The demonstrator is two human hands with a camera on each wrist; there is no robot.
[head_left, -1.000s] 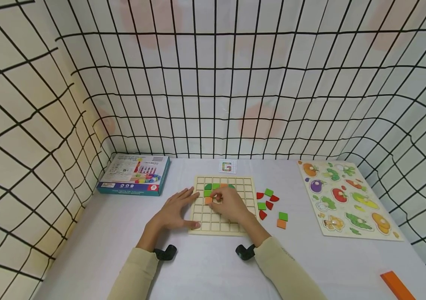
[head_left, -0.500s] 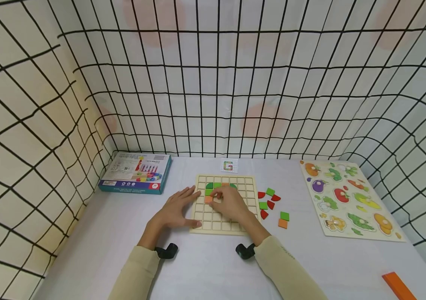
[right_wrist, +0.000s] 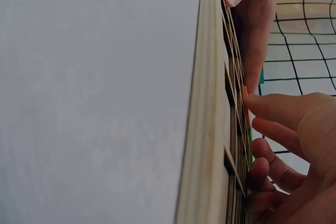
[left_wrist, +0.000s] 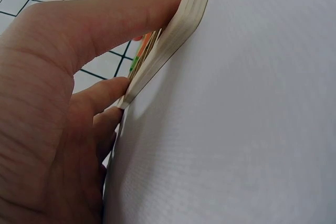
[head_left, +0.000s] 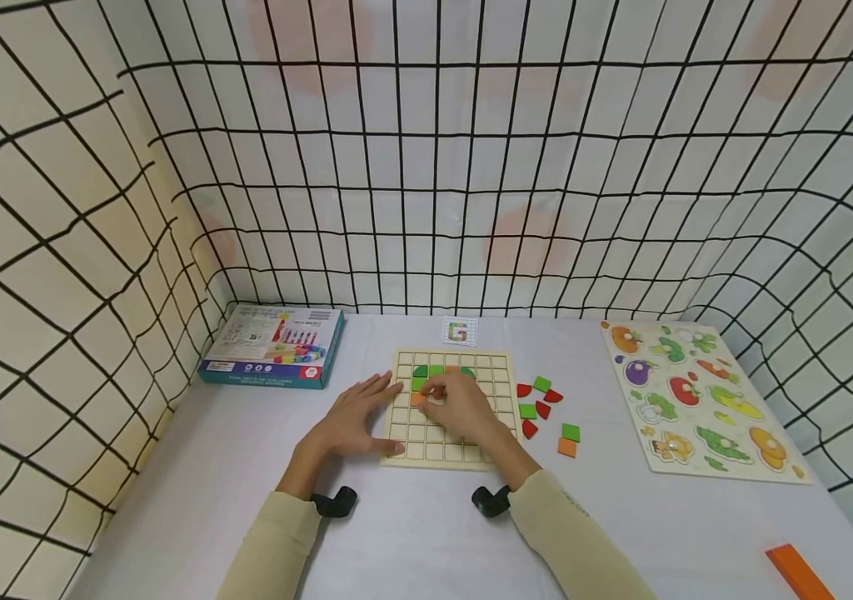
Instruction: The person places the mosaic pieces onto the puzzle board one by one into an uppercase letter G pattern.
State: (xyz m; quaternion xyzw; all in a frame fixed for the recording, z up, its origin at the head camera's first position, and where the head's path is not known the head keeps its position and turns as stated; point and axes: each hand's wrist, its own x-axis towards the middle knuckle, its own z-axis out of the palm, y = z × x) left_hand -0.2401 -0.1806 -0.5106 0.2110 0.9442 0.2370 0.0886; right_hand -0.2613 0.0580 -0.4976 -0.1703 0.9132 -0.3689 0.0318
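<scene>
Though partly under both hands, board flat

A box lies at left, a vegetable puzzle at right, an orange block nearer the front

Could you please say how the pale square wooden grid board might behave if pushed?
The wooden board would probably stay stiff, given its thick, straight edge. Lying flat on the smooth white table covering, it seems likelier to slide than tip. The small flat green and orange tiles seated in its cells may travel along.
</scene>
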